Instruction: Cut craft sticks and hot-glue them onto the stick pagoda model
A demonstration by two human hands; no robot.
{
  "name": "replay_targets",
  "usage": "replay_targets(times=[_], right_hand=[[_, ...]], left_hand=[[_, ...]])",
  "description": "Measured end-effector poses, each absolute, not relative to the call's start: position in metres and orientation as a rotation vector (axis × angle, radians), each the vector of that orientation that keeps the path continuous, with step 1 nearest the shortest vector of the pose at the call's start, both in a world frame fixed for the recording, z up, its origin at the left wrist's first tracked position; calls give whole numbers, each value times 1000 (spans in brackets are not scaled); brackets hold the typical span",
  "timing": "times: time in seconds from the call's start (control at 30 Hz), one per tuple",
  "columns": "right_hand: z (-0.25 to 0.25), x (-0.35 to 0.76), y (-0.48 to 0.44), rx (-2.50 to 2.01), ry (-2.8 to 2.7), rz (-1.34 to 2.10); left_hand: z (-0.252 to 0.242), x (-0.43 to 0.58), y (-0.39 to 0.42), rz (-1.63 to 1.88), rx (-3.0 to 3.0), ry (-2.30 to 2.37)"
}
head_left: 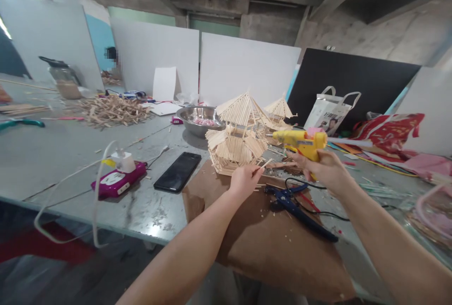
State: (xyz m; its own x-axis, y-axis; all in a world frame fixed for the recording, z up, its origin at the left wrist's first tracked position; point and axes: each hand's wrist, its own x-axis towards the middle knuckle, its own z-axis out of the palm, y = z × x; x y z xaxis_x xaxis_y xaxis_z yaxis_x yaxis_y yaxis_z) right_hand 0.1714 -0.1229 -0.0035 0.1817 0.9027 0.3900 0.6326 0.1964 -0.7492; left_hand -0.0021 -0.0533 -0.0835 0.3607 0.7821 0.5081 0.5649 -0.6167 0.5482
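Pinched in the fingers of my left hand [245,182] is a short thin wooden stick [267,163]. My right hand [328,171] grips a yellow hot glue gun [300,140], its nozzle pointing left, with a pale glue stick out of its back. Just beyond my left hand stands a tiered pavilion model [238,147] built of small wooden sticks, with a peaked roof. Behind it, partly hidden, is a second stick model [278,108]. Blue-handled cutters [296,208] lie on the brown cardboard [271,244] below my hands.
A black phone [177,172] and a purple power strip [120,178] with a white cable lie left. Behind are a metal bowl [197,128] and a heap of wooden sticks [115,109]. A white bag [326,113] stands back right. The table edge [141,232] runs in front.
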Motion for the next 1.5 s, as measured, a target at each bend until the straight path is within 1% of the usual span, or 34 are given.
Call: replay_targets(times=[0.1,0.3,0.73,1.5], right_hand=[[-22,182,-139,-1661,-1557,447],[-42,182,-149,-1839,-1574,455],[-42,166,-151,-1904,-1668,403],[-42,173,-149,-1925,-1622,387]], left_hand=[[-83,-1,-53,1087,2340,1208],[-83,-1,-52,1044,2350,1279],[-84,-1,-52,1023,2370,1299],[-82,-1,-53,997,2353,1341]])
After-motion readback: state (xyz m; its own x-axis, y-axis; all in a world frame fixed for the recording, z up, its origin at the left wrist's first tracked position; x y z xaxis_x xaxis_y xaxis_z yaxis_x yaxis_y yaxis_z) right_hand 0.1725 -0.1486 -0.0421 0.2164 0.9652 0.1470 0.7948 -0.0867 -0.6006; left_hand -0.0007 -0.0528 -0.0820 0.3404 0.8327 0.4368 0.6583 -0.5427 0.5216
